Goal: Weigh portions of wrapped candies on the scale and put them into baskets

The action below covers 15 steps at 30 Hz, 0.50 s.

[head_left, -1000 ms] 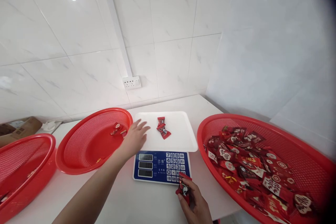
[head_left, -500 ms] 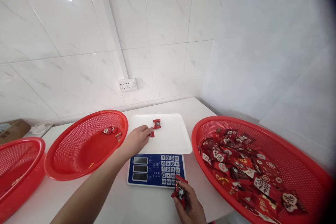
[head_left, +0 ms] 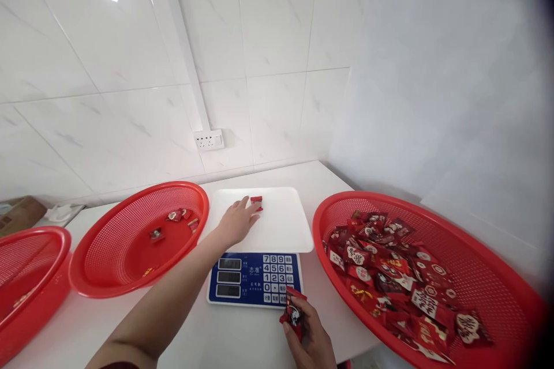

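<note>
My left hand (head_left: pixel 237 222) reaches over the white tray (head_left: pixel 281 230) of a digital scale, palm down with fingers apart. Beside its fingertips lies a small red wrapped candy (head_left: pixel 256 202); I cannot tell whether they touch it. Low in front of the scale's blue keypad panel (head_left: pixel 255 279), my right hand (head_left: pixel 309 334) is closed around red wrapped candies (head_left: pixel 294 314), whose number is unclear. Left of the scale, the red mesh basket (head_left: pixel 134 251) holds several candies, among them a dark red one (head_left: pixel 156 234) lying apart from the others.
On the right, a large red basket (head_left: pixel 319 230) contains a heap of red candy packets (head_left: pixel 389 277). Another red basket (head_left: pixel 56 294) is cut off at the left edge. Behind it sits a cardboard box (head_left: pixel 23 213). A power socket (head_left: pixel 209 139) is on the tiled wall.
One candy has gone from the tray, and another now lies in the basket left of the scale. My left hand has opened near the remaining candy. My right hand keeps its hold.
</note>
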### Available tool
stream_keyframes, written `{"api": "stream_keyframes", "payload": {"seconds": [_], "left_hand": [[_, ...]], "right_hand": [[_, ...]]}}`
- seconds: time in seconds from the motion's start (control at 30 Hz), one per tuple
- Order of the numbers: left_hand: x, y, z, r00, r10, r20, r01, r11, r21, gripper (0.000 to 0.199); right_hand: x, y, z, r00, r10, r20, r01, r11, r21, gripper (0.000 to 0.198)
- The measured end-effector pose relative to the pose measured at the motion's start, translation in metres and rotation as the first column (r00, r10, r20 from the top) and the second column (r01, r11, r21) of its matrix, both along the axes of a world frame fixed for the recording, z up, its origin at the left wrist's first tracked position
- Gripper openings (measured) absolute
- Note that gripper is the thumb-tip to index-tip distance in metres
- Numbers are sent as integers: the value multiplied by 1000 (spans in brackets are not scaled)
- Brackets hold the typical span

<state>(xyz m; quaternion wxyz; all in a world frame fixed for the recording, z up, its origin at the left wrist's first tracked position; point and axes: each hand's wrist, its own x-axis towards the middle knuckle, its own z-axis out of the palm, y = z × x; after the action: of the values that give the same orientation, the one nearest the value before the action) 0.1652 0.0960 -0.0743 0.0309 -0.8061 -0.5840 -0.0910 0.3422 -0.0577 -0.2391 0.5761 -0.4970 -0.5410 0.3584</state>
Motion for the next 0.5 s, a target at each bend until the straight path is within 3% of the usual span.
{"api": "stream_keyframes", "payload": {"seconds": [0.13, 0.23, 0.37, 0.5], "left_hand": [[24, 19, -8, 998, -46, 45, 48, 998, -39, 27], [20, 21, -8, 997, -12, 81, 14, 999, -29, 23], [-10, -1, 5, 989, 84, 122, -90, 995, 45, 18], [-57, -39, 22, 946, 291, 146, -309, 943, 121, 24]], "right_hand": [[0, 0, 1, 1000, -30, -2, 30, 1000, -5, 36], [1, -1, 1, 1000, -21, 9, 21, 1000, -8, 37], [2, -1, -1, 999, -15, 46, 16, 1000, -12, 39], [2, -1, -1, 998, -5, 68, 6, 1000, -23, 41]]}}
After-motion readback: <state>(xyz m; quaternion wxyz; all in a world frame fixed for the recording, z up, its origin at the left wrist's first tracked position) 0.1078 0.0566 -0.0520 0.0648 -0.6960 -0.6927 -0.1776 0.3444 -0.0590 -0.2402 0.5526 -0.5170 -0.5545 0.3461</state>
